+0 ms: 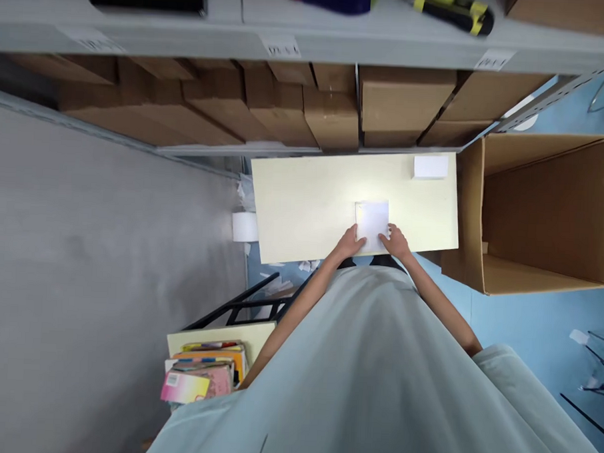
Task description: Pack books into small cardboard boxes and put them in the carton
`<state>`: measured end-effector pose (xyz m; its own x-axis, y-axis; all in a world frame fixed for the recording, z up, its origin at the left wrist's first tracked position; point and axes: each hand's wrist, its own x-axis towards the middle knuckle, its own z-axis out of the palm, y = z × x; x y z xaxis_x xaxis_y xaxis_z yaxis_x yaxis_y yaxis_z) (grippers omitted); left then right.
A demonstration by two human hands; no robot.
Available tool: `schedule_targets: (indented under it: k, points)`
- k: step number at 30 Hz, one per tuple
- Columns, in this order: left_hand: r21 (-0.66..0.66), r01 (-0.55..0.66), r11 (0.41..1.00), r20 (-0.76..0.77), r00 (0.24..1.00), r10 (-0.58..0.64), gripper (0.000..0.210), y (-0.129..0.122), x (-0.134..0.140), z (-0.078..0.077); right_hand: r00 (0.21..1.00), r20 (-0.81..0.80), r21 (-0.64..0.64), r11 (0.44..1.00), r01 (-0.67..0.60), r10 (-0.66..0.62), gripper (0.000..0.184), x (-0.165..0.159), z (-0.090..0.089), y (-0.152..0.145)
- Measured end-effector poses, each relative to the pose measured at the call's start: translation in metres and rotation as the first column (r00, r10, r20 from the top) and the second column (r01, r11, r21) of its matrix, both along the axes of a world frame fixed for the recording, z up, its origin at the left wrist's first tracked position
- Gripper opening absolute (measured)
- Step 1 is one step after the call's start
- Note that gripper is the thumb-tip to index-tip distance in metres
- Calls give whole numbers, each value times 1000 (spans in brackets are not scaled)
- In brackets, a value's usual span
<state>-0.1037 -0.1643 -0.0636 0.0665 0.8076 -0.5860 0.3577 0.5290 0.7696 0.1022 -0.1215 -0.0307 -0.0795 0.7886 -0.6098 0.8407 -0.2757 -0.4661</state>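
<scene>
A flat white square block point(372, 223), perhaps a stack of paper, lies on the cream table point(303, 206) near its front edge. My left hand point(350, 243) grips its lower left side, the thumb resting on top. At the opposite side, my right hand point(396, 241) holds the lower right edge, thumb also over the top face. Too little detail shows to tell whether the block is paper or a thin box. A smaller white box-like block point(431, 167) sits by itself at the table's back right corner.
Behind the table stands a metal shelf point(310, 48) packed with cardboard boxes point(407, 101); a yellow-black cutter point(454, 9) lies on top. A large open carton point(547, 210) is at the right. Left are a white roll point(244, 227) and stacked books point(208, 369).
</scene>
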Motion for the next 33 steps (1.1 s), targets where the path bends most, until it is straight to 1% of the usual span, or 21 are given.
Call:
schedule_targets:
  k: [2, 4, 7, 10, 13, 17, 20, 23, 26, 28, 30, 33]
  points:
    - [18, 17, 1000, -95, 995, -15, 68, 12, -2, 14, 999, -39, 25, 1000, 7, -7, 60, -2, 15, 8]
    - [59, 28, 998, -155, 988, -19, 70, 28, -5, 31, 996, -89, 60, 998, 5, 0, 61, -3, 33, 20]
    - [180, 80, 980, -188, 981, -46, 67, 60, -14, 61, 990, -141, 127, 992, 2, 16, 61, -5, 60, 46]
    - [321, 137, 937, -232, 971, -62, 64, 98, -25, 96, 986, -162, 202, 979, 0, 33, 61, -9, 86, 82]
    - [425, 191, 884, -298, 952, -63, 62, 136, -32, 134, 985, -166, 281, 960, -1, 49, 62, -14, 117, 124]
    - [513, 265, 817, -390, 919, -54, 60, 185, -35, 187, 984, -144, 435, 900, -29, 101, 59, -18, 163, 178]
    - [584, 304, 752, -433, 901, -28, 60, 219, -34, 224, 984, -100, 536, 841, -74, 150, 58, -18, 199, 214]
    - [656, 335, 676, -468, 884, 16, 58, 249, -31, 256, 980, -52, 632, 766, -116, 191, 56, -16, 233, 245]
    - [689, 386, 614, -515, 856, 41, 56, 277, -26, 281, 976, 14, 709, 686, -162, 217, 48, -18, 264, 272]
    - [693, 416, 589, -544, 838, 48, 56, 294, -21, 293, 971, 79, 728, 652, -212, 228, 44, -21, 280, 289]
    - [690, 438, 576, -568, 821, 55, 57, 308, -15, 302, 957, 162, 716, 639, -281, 239, 40, -26, 292, 304]
    - [673, 474, 568, -605, 795, 54, 58, 325, -7, 311, 935, 253, 681, 641, -354, 248, 35, -34, 304, 320]
